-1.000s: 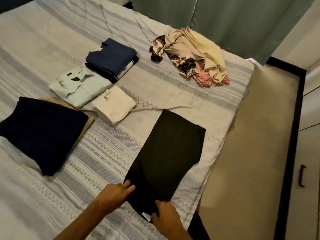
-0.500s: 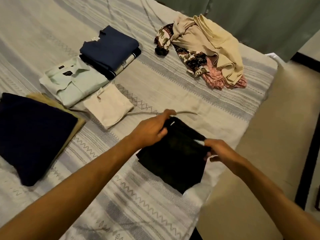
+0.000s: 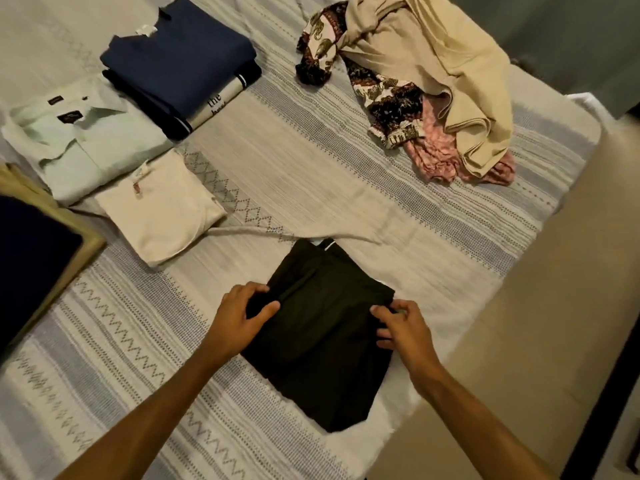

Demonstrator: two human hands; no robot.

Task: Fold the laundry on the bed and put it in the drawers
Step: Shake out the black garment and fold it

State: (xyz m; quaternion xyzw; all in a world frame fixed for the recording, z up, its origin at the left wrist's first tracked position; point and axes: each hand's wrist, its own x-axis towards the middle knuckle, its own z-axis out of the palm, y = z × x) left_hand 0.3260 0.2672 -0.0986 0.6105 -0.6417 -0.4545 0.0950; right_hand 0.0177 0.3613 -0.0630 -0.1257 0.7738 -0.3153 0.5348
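A black garment (image 3: pixel 322 341), folded into a rough square, lies near the bed's front right edge. My left hand (image 3: pixel 242 313) grips its left edge, thumb over the fabric and fingers curled under a fold. My right hand (image 3: pixel 401 327) pinches its right edge with curled fingers. An unfolded heap of beige, patterned and pink clothes (image 3: pixel 415 84) lies at the far right of the bed (image 3: pixel 311 188).
Folded pieces line the left: a navy stack (image 3: pixel 180 60), a pale green shirt (image 3: pixel 83 140), a cream top (image 3: pixel 162 209) and a dark navy piece on a tan one (image 3: pixel 31 265). The tan floor (image 3: pixel 554 306) runs along the bed's right side.
The long black garment was folded in half, its near end carried up to the far end. Both hands then came back from the far edge to its left and right sides.
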